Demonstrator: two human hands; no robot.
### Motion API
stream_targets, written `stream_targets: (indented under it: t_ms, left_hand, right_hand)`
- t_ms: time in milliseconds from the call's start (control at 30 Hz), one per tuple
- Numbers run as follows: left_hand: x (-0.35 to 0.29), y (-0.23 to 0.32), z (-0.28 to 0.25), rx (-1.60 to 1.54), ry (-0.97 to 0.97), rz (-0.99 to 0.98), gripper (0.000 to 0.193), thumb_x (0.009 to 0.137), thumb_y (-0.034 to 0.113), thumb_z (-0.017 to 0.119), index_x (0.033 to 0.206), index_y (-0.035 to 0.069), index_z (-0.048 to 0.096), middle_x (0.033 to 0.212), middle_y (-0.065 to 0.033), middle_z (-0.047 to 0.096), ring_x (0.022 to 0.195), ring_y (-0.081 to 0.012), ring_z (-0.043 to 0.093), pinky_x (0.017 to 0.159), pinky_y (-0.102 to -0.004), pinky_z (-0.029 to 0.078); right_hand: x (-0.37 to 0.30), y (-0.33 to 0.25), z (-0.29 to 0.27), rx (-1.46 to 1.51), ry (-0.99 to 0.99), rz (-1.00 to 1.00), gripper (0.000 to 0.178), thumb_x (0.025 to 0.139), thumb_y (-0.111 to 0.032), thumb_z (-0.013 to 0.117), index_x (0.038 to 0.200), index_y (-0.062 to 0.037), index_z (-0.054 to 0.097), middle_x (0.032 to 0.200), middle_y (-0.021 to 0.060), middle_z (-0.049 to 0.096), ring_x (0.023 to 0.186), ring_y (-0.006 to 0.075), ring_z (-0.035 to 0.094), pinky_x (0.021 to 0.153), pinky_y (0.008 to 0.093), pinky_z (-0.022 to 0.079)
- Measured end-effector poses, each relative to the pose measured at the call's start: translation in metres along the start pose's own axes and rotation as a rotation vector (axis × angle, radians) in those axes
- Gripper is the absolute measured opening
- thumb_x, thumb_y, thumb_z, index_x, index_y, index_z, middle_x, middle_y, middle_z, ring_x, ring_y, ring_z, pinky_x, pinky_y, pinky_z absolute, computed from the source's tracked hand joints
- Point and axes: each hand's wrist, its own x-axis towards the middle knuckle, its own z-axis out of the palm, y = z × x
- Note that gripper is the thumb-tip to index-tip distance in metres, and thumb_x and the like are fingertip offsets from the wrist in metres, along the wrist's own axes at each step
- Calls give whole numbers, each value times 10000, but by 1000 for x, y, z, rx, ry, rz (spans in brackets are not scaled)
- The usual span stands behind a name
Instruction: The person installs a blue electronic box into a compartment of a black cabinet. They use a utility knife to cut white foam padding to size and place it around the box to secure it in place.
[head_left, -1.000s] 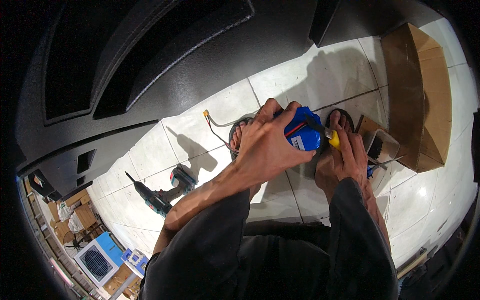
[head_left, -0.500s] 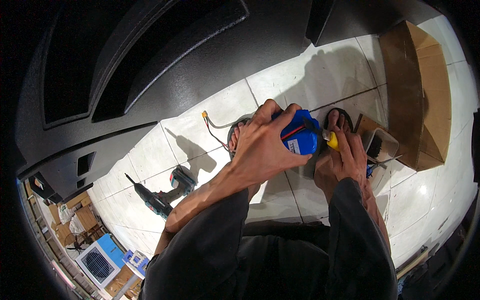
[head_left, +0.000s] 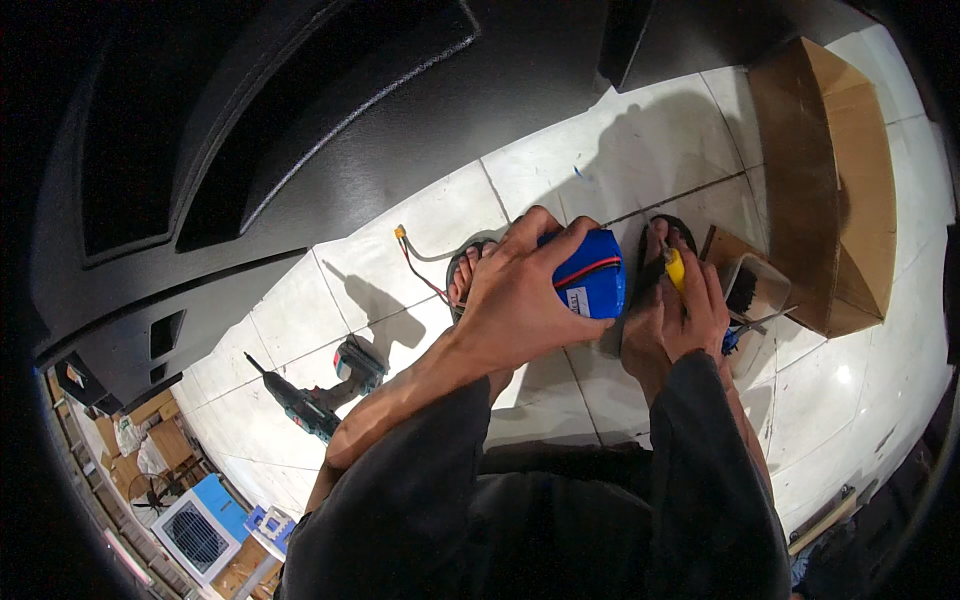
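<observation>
My left hand (head_left: 520, 265) grips a blue-wrapped battery pack (head_left: 603, 272) with a white label. Red and black wires run across the pack's face. On the left, a red and black lead ends in a yellow connector (head_left: 401, 232). To the right of the pack, my right hand (head_left: 697, 310) is closed around a short yellow-handled tool (head_left: 676, 268). A little metal shows at the tool's upper end, apart from the pack; its exact kind is unclear. Both hands are above my sandalled feet.
A cordless drill (head_left: 305, 400) lies on the white tiled floor at left. By my right foot stands a clear plastic tub (head_left: 770, 285) of dark small pieces, beside an open cardboard box (head_left: 800, 190). A large black panel (head_left: 400, 130) spans the far side. One blue scrap (head_left: 578, 172) lies ahead.
My right hand has drawn the yellow-handled tool away from the battery pack, uncovering its wires. A small blue scrap now shows on the floor ahead. The left hand keeps its hold.
</observation>
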Motion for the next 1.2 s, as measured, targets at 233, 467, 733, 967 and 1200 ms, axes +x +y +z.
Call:
stream_targets:
  t_ms: [233, 467, 733, 967, 1200]
  left_hand:
    - [0, 0, 1, -19, -50, -100, 869, 592, 403, 840, 1344, 88, 538, 1184, -147, 524, 1073, -331, 586, 894, -453, 513]
    - [10, -8, 10, 62, 145, -167, 779, 592, 220, 878, 1271, 50, 537, 1111, -129, 516, 1051, -282, 590, 926, -394, 527]
    - [14, -25, 32, 87, 193, -197, 712, 630, 299, 828, 1261, 111, 555, 1127, -128, 525, 1039, -310, 601, 848, -432, 548]
    - [11, -39, 43, 106, 140, -237, 789, 660, 320, 831, 1336, 114, 480, 1153, -137, 504, 1074, -326, 576, 872, -470, 519]
    - [11, -41, 52, 130, 102, -168, 857, 643, 312, 888, 1316, 52, 425, 1137, -131, 478, 1043, -306, 584, 904, -433, 535]
  right_hand:
    - [5, 0, -3, 255, 141, 408, 339, 985, -181, 567, 1283, -21, 586, 1076, 165, 677, 940, 248, 669, 788, 369, 543]
    - [8, 16, -27, 538, 130, 623, 283, 1026, -240, 520, 1101, 26, 581, 852, 64, 634, 738, 105, 569, 651, 255, 464]
    - [6, 13, -57, 725, 184, 728, 286, 1044, -284, 476, 1047, -14, 570, 710, 27, 587, 571, 92, 555, 519, 253, 450]
    - [-6, 35, -60, 587, 60, 570, 352, 1005, -225, 530, 1267, 11, 525, 860, 66, 616, 769, 121, 574, 684, 284, 479]
    - [-13, 27, -76, 494, -39, 421, 698, 895, -41, 582, 1512, -34, 254, 1241, 162, 565, 1144, 242, 544, 989, 361, 445]
